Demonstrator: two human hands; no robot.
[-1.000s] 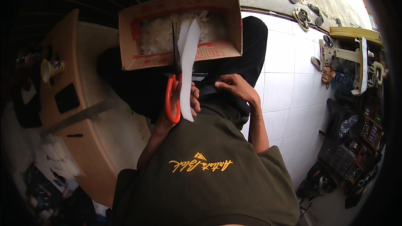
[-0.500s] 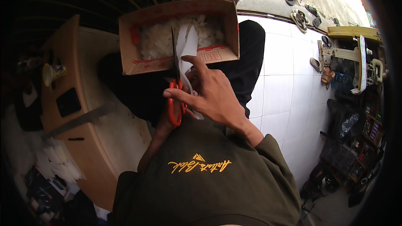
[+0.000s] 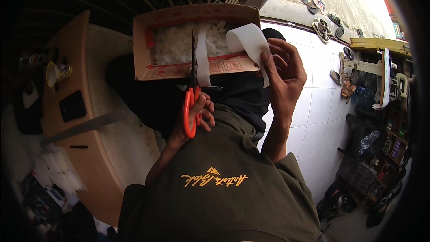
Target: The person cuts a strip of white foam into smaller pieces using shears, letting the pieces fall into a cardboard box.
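Note:
My left hand [image 3: 197, 118] grips orange-handled scissors [image 3: 191, 94], blades pointing up over a cardboard box [image 3: 179, 69] on my lap. The box holds several white cut pieces [image 3: 172, 47]. A white strip [image 3: 202, 58] lies along the blades and hangs over the box's near wall. My right hand [image 3: 282, 74] is raised to the right of the box and pinches a curved length of the white strip [image 3: 246, 40] by its fingertips. Whether both lengths are one piece is hidden by the box's edge.
A wooden table [image 3: 89, 170] stands at my left with a cup [image 3: 56, 72], a dark flat device [image 3: 72, 105] and a long metal blade [image 3: 85, 126]. White tiled floor [image 3: 313, 116] lies to the right, sandals [image 3: 323, 27] near the doorway, and cluttered shelves [image 3: 380, 152] beyond.
My right hand has left the scissors handles and moved up and to the right, drawing the white strip out into a curve. The left hand keeps the scissors.

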